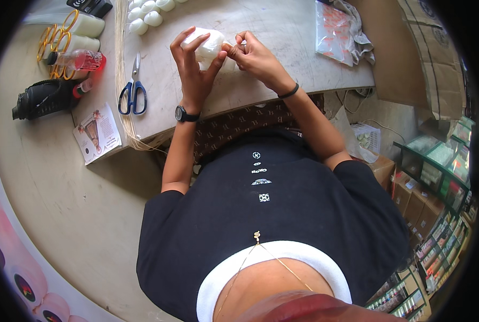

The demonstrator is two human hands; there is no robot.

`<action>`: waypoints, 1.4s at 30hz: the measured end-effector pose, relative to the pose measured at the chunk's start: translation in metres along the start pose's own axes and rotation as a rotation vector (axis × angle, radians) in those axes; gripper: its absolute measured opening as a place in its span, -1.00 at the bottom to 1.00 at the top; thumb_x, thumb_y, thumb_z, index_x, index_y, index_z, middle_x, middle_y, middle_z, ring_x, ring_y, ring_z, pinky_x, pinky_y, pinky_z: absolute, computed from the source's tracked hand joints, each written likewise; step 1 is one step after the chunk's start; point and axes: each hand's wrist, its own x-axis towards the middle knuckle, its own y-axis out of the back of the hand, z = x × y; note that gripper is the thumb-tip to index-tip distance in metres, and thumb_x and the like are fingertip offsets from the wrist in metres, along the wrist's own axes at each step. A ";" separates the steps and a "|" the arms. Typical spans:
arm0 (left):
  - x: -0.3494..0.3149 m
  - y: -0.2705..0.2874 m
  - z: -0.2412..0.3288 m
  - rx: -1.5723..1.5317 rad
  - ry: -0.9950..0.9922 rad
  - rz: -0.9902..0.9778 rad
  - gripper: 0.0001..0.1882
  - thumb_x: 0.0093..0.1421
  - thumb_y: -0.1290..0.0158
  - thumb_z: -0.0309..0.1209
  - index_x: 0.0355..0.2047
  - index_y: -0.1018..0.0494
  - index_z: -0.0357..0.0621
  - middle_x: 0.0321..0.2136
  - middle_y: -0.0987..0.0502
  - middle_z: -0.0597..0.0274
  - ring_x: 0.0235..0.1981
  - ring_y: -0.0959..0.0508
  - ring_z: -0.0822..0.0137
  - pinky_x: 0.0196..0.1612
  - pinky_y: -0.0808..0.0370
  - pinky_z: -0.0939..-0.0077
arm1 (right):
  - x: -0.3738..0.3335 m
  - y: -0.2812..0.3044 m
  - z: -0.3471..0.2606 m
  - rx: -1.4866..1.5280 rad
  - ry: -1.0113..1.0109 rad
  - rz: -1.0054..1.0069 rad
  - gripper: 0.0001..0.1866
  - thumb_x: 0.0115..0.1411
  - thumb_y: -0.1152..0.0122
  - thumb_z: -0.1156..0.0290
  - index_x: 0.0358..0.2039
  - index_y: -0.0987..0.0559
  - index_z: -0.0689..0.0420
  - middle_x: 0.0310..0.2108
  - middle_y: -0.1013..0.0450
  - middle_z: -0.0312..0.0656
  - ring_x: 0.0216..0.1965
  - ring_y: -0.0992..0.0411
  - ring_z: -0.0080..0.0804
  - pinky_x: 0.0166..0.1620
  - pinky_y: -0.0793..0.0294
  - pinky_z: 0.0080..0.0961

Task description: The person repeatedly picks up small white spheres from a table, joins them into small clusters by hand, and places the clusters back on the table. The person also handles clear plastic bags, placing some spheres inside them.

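My left hand (197, 72) holds a rounded, lumpy white piece (211, 45) that looks like wax, with fingers curved over its far side and thumb on its near side. At the right edge of this piece, my right hand (254, 60) has thumb and forefinger pinched together close to my left thumb. What sits in that pinch is too small to make out. Scissors (134, 94) with blue handles lie on the table left of my left hand, blades pointing away. Beside them runs a long bundle of pale wick strands (120, 59).
Several small white candles (153, 18) stand at the far edge. On the left are white cylinders with yellow rings (83, 26), a pink bottle (86, 60), a black flask (46, 99) and a printed card (97, 134). A plastic packet (336, 35) lies far right, near cardboard (432, 59).
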 end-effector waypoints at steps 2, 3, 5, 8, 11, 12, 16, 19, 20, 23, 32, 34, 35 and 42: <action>-0.001 -0.002 -0.002 -0.026 -0.007 0.005 -0.42 0.09 -0.40 -0.21 0.10 -0.44 0.05 0.20 -0.28 -0.05 0.22 -0.30 -0.04 0.16 -0.39 0.10 | -0.002 -0.001 0.003 0.082 0.008 -0.022 -0.40 0.23 -0.37 -0.10 -0.20 -0.29 0.14 -0.57 -0.28 -0.43 -0.55 -0.21 -0.73 -0.52 -0.25 -0.69; -0.002 -0.002 -0.002 -0.039 -0.011 0.007 -0.42 0.09 -0.39 -0.21 0.10 -0.44 0.05 0.19 -0.28 -0.05 0.23 -0.30 -0.04 0.16 -0.39 0.10 | -0.002 -0.001 0.003 0.103 -0.002 -0.048 -0.42 0.24 -0.37 -0.07 -0.20 -0.27 0.14 -0.57 -0.28 -0.44 -0.55 -0.21 -0.72 -0.52 -0.24 -0.69; 0.001 0.002 0.001 0.041 -0.056 -0.031 -0.47 0.19 -0.31 -0.24 0.12 -0.41 -0.01 0.24 -0.20 0.00 0.24 -0.30 0.03 0.17 -0.40 0.16 | -0.004 0.002 0.003 0.141 -0.024 -0.094 -0.45 0.27 -0.36 -0.01 -0.20 -0.25 0.12 -0.58 -0.28 -0.44 -0.55 -0.21 -0.71 -0.52 -0.24 -0.70; 0.003 0.002 0.003 0.017 -0.026 -0.025 -0.52 0.25 -0.22 -0.23 0.13 -0.39 -0.06 0.28 -0.12 0.01 0.28 -0.25 0.06 0.24 -0.33 0.18 | -0.007 -0.001 0.010 0.267 -0.026 -0.166 -0.51 0.29 -0.36 0.10 -0.17 -0.24 0.12 -0.59 -0.30 -0.43 -0.54 -0.29 -0.69 -0.51 -0.24 -0.71; 0.006 0.002 0.001 -0.043 0.005 0.004 -0.47 0.22 -0.21 -0.26 0.16 -0.34 -0.07 0.32 -0.02 -0.02 0.29 -0.22 0.04 0.24 -0.33 0.14 | -0.013 -0.008 0.005 0.135 -0.018 -0.127 -0.56 0.32 -0.34 0.19 -0.14 -0.25 0.13 -0.61 -0.32 -0.41 -0.51 -0.38 -0.67 -0.49 -0.27 -0.70; 0.006 0.003 0.000 -0.057 0.008 0.012 -0.44 0.20 -0.22 -0.28 0.17 -0.32 -0.07 0.33 0.02 -0.03 0.29 -0.21 0.03 0.23 -0.35 0.12 | -0.015 -0.009 0.003 0.102 -0.019 -0.142 -0.53 0.29 -0.36 0.18 -0.12 -0.26 0.14 -0.60 -0.33 -0.41 -0.50 -0.40 -0.66 -0.47 -0.30 -0.68; 0.006 0.003 0.001 -0.327 0.105 0.022 -0.29 0.21 -0.15 -0.29 0.29 -0.10 -0.15 0.36 0.09 -0.04 0.33 -0.14 0.10 0.28 -0.32 0.15 | -0.020 0.006 -0.014 -0.100 0.115 -0.191 -0.37 0.19 -0.47 0.14 0.03 -0.30 0.20 -0.46 -0.40 -0.30 -0.38 -0.48 -0.56 -0.36 -0.45 -0.58; 0.007 0.004 0.009 -0.414 0.118 -0.001 -0.20 0.15 -0.05 -0.31 0.33 0.08 -0.13 0.39 0.13 -0.07 0.40 -0.02 0.06 0.30 -0.32 0.09 | -0.023 0.021 -0.035 -0.280 0.244 -0.171 -0.18 0.12 -0.53 0.12 0.21 -0.29 0.25 -0.21 -0.42 -0.14 -0.17 -0.50 -0.38 -0.17 -0.57 -0.46; 0.008 0.004 0.009 -0.425 0.077 -0.011 -0.18 0.12 -0.04 -0.31 0.33 0.10 -0.12 0.40 0.14 -0.08 0.41 0.00 0.04 0.31 -0.31 0.07 | -0.025 0.023 -0.040 -0.337 0.272 -0.155 -0.11 0.10 -0.55 0.12 0.27 -0.27 0.26 -0.12 -0.41 -0.08 -0.09 -0.51 -0.31 -0.10 -0.61 -0.42; 0.016 0.001 0.020 -0.456 -0.030 -0.029 -0.12 0.02 -0.02 -0.29 0.31 0.14 -0.08 0.42 0.18 -0.14 0.40 -0.05 -0.13 0.34 -0.26 -0.06 | -0.029 0.018 -0.049 -0.002 0.144 -0.339 -0.05 0.07 -0.58 0.22 0.34 -0.23 0.25 0.11 -0.35 -0.03 0.15 -0.43 -0.16 0.10 -0.59 -0.31; 0.021 0.008 0.058 -0.224 0.137 -0.073 -0.27 0.13 -0.31 -0.29 0.22 -0.25 -0.31 0.13 -0.37 -0.10 0.16 -0.45 0.06 0.14 -0.51 0.15 | -0.030 -0.022 -0.026 -0.144 0.516 0.293 -0.20 -0.01 -0.62 0.40 0.11 -0.27 0.26 0.16 -0.28 -0.02 0.16 -0.39 -0.24 0.11 -0.60 -0.30; 0.021 0.005 0.067 -0.290 0.243 -0.116 -0.20 0.10 -0.41 -0.36 0.24 -0.21 -0.33 0.17 -0.32 0.00 0.17 -0.46 0.19 0.14 -0.58 0.22 | -0.029 -0.024 -0.022 -0.188 0.544 0.248 -0.18 0.06 -0.54 0.43 0.21 -0.20 0.28 0.23 -0.21 0.00 0.20 -0.34 -0.18 0.24 -0.45 -0.22; 0.021 0.004 0.067 -0.234 0.283 -0.088 -0.18 0.00 -0.48 -0.41 0.19 -0.26 -0.36 0.12 -0.39 0.03 0.08 -0.53 0.25 0.06 -0.64 0.34 | -0.030 -0.020 -0.020 -0.277 0.549 0.219 -0.19 0.08 -0.52 0.43 0.22 -0.19 0.27 0.22 -0.22 0.00 0.21 -0.34 -0.16 0.28 -0.40 -0.20; 0.007 0.004 0.036 -0.118 0.094 -0.015 -0.29 0.00 -0.47 -0.36 0.11 -0.38 -0.24 -0.02 -0.56 0.01 -0.04 -0.63 0.10 -0.03 -0.62 0.27 | -0.037 0.000 -0.053 0.246 0.277 0.144 -0.54 0.27 -0.37 0.36 0.10 -0.54 0.34 0.01 -0.54 -0.03 0.11 -0.48 -0.35 0.07 -0.52 -0.45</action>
